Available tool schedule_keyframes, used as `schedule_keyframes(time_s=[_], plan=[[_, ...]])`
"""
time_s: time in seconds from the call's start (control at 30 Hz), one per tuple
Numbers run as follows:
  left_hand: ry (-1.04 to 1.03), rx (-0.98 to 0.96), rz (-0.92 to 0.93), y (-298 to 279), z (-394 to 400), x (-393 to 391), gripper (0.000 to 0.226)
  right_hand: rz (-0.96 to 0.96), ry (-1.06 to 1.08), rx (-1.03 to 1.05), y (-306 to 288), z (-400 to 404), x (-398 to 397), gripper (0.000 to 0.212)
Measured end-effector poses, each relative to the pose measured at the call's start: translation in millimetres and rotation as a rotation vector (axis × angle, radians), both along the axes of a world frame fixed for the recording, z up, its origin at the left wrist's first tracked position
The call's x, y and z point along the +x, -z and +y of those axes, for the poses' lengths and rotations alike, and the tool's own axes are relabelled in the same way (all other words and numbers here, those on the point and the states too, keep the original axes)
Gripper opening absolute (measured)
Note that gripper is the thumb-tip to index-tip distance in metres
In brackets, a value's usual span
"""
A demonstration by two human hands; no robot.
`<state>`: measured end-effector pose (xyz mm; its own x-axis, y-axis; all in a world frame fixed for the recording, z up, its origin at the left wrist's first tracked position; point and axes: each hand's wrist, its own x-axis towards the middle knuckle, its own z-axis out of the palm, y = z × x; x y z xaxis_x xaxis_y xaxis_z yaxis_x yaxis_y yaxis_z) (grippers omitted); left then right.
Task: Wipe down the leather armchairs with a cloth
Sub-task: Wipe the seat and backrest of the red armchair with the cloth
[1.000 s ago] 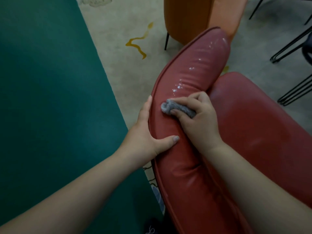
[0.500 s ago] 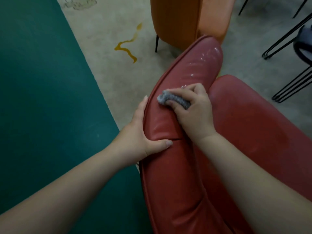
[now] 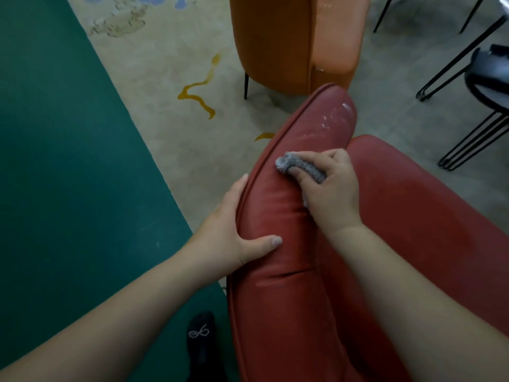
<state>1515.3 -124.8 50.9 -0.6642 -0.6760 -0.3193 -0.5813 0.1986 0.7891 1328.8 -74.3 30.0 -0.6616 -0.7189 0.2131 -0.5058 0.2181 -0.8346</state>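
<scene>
Grey cloth (image 3: 301, 167), bunched, is gripped in the curled right hand (image 3: 330, 191) atop the red leather armchair (image 3: 281, 271) arm; the left hand (image 3: 231, 230), fingers straight, clasps the arm's outer edge.

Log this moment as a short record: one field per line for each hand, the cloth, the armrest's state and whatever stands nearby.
right hand: grips the grey cloth, pressing it on the red armrest
left hand: rests on the armrest's outer side, fingers straight, thumb on top
armrest state: whitish wet streaks on the far end, beyond the cloth
seat cushion: red, right of the armrest
nearby: orange chair beyond the armrest; black wire chair legs at right; green floor area at left
</scene>
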Motion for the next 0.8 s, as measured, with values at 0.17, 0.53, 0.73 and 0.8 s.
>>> schedule_keyframes(time_s=[0.17,0.53,0.73,0.8], plan=[[0.098,0.008,0.015,2,-28,-20,0.121,-0.026,-0.021,-0.082,7,33,34,0.032],[0.356,-0.009,0.032,-1,-76,-44,0.112,-0.165,0.266,-0.046,-3,-14,12,0.027],[0.428,-0.007,0.028,3,-89,-56,0.114,-0.129,0.310,-0.027,6,-13,8,0.029],[0.421,-0.010,0.028,5,-92,-62,0.114,-0.156,0.374,-0.037,6,-31,-10,0.027]])
